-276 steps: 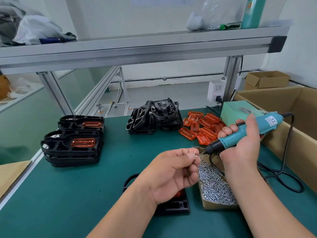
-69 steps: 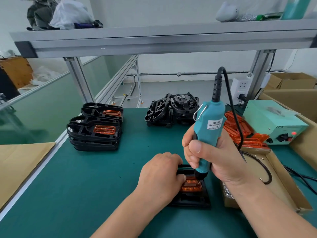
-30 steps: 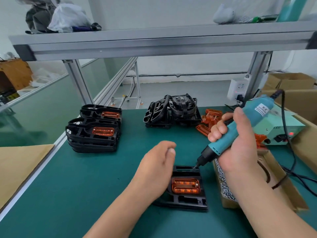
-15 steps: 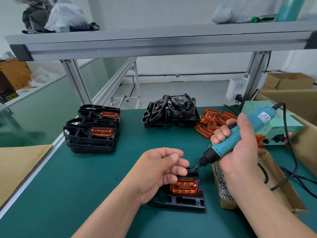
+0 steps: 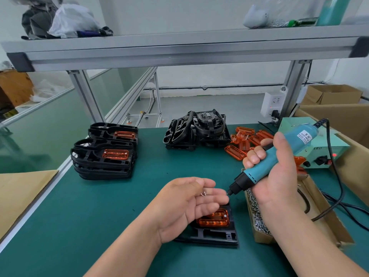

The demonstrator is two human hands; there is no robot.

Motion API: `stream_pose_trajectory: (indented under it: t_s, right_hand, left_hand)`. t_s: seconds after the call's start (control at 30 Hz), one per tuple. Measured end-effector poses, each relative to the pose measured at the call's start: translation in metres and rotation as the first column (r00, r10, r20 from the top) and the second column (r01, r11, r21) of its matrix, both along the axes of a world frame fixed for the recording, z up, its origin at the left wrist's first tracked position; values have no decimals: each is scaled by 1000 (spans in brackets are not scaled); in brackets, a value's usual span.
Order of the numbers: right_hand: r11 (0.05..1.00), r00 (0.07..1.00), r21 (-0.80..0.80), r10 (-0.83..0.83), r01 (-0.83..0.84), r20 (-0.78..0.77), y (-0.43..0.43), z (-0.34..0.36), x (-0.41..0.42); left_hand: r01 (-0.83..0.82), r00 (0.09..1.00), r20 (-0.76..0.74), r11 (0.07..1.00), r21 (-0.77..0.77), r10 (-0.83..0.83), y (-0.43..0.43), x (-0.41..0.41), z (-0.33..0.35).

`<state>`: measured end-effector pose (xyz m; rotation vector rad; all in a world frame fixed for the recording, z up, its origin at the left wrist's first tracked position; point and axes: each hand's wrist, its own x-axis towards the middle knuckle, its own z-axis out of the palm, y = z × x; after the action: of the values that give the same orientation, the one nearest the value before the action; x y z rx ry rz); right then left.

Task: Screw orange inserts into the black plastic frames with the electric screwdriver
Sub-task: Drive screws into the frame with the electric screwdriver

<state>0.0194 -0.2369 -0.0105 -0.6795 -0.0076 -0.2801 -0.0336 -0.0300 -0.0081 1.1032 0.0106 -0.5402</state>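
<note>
One black frame at the front, one orange insert in it. Two tiny screws just over that frame. One screwdriver up and right of it. Two stacks of frames well left of it. Behind it, one heap of black frames and one pile of loose orange inserts - too many to count. One box of screws just right of it.

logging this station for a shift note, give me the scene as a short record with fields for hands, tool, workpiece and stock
left hand: palm up, fingers relaxed, small screws lying on them
right hand: grips the electric screwdriver, bit pointing at the left fingertips
workpiece: black frame on the green mat, orange insert seated in it
finished stacks: frames with inserts, far left
stock: bare frames, loose orange inserts, screw box by the right wrist
</note>
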Motion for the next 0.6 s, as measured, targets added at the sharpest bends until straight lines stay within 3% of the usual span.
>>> stream_pose_trajectory:
  t_s: [0.1, 0.37, 0.6]
  right_hand:
    - [1000, 1000, 1, -6, 6, 0, -1, -1, 0]
    - [1000, 999, -2, -21, 21, 26, -6, -1, 2]
    - [1000, 999, -2, -26, 26, 25, -6, -1, 2]
  left_hand:
    - [58, 998, -8, 996, -68, -59, 4, 0, 3]
    - [38, 998, 46, 996, 77, -42, 5, 1, -1]
    - [10, 998, 61, 996, 94, -15, 4, 2, -3]
